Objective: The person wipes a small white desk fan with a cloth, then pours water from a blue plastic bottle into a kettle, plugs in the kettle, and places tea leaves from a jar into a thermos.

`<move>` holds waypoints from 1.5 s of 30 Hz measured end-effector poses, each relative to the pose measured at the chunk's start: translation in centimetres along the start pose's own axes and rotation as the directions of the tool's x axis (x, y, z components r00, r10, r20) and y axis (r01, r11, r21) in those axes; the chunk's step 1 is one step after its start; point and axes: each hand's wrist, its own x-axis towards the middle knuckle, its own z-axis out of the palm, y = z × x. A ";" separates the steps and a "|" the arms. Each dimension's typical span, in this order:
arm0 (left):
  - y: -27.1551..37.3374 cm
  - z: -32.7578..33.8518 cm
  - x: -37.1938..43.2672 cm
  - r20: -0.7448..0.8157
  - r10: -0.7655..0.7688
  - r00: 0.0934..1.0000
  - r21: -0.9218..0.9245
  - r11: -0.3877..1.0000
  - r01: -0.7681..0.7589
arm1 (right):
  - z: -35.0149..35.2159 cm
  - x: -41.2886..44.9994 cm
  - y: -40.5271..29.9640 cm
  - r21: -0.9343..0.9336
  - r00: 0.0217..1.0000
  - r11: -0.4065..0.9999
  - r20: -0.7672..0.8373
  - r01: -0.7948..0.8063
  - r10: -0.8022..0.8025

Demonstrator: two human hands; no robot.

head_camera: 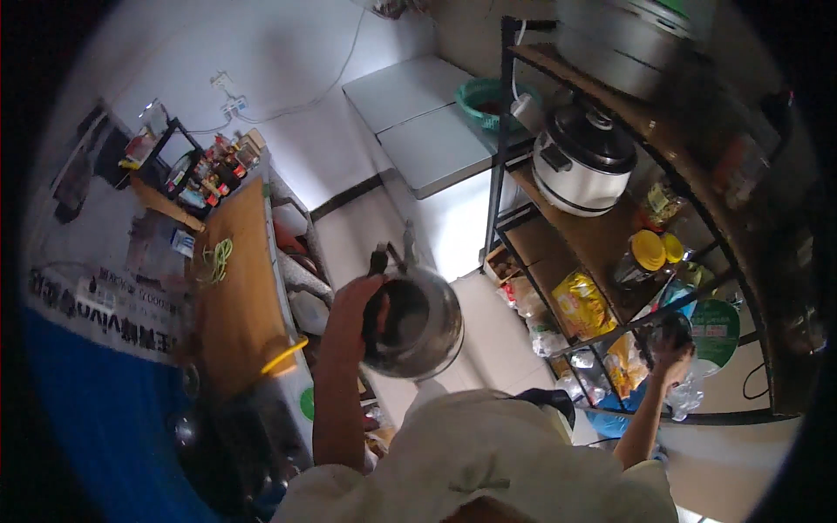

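On the left of the head view, my left hand (359,297) is closed round the dark handle of a round metal kettle (441,320). The kettle hangs above the floor in front of my body, its open top showing a dark inside. My right hand (673,363) reaches out at the right, beside the lower part of a shelf rack. Its fingers are on a dark, rounded object (671,329), blurred, which may be a lid. A clear plastic bag (686,395) is just below that hand.
A black metal rack (500,150) on the right bears a white rice cooker (582,167), yellow-lidded jars (647,250) and a yellow packet (582,304). A wooden counter (242,301) runs along the left. Beyond stand a white chest freezer (438,157) and a green basket (480,104).
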 end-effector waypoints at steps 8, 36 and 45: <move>10.6 0.0 14.9 0.135 0.007 0.991 0.130 0.991 -0.025 | -4.0 -11.7 -7.4 0.699 0.941 0.681 -0.032 -0.219 0.336; 18.7 3.7 53.5 0.522 0.002 0.853 0.045 0.999 -0.030 | 6.8 -11.7 -65.2 0.738 0.731 -0.135 0.592 -0.661 -0.339; 15.6 -4.9 62.3 0.498 0.051 0.866 0.315 0.919 -0.235 | 8.7 -9.1 -74.2 0.921 0.916 0.043 0.389 -0.386 -0.102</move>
